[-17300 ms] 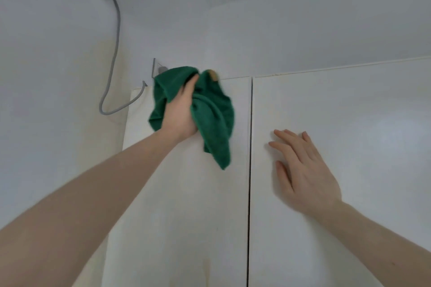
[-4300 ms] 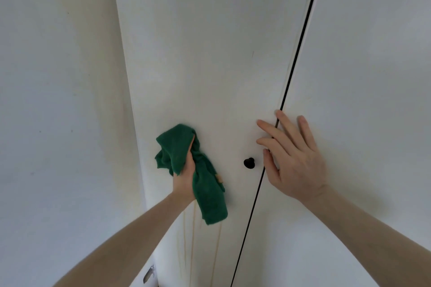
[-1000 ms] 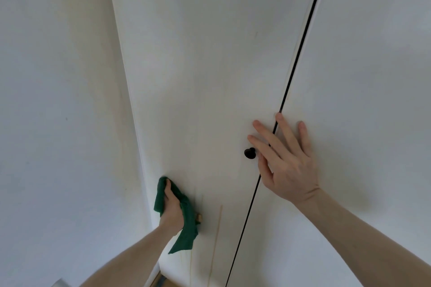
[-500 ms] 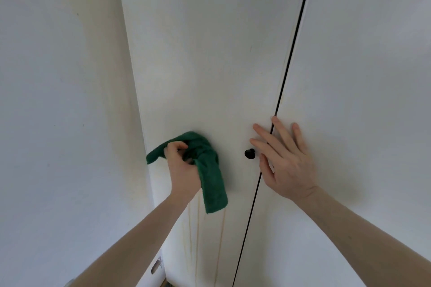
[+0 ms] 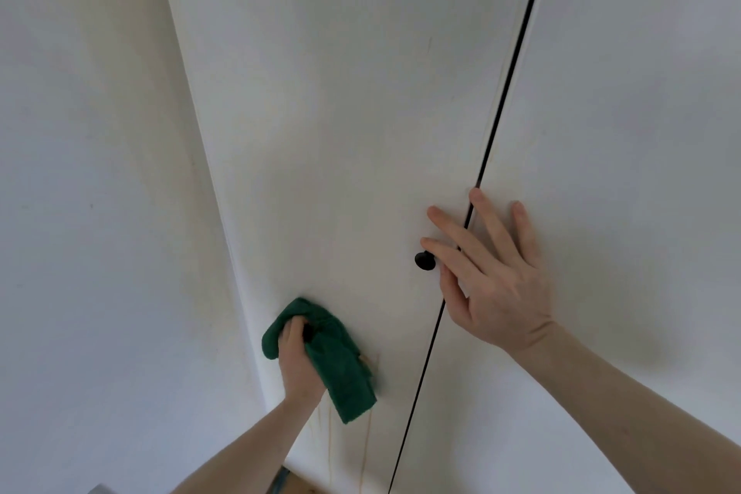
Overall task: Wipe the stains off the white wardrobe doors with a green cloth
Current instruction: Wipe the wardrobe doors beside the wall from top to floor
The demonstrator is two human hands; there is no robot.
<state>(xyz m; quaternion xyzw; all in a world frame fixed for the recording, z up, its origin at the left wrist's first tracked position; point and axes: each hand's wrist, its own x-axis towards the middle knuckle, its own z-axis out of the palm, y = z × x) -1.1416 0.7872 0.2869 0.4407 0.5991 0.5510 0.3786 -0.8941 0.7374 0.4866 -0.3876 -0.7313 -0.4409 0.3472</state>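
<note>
Green cloth [image 5: 335, 361] in left hand [image 5: 296, 365], against left wardrobe door [image 5: 320, 132].

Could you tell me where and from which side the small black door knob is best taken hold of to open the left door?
Pinch the black knob by its round head, coming straight at the door face with finger and thumb on either side. It stands proud of the left door near the gap, and the right hand, flat beside it, is probably best placed.
</note>
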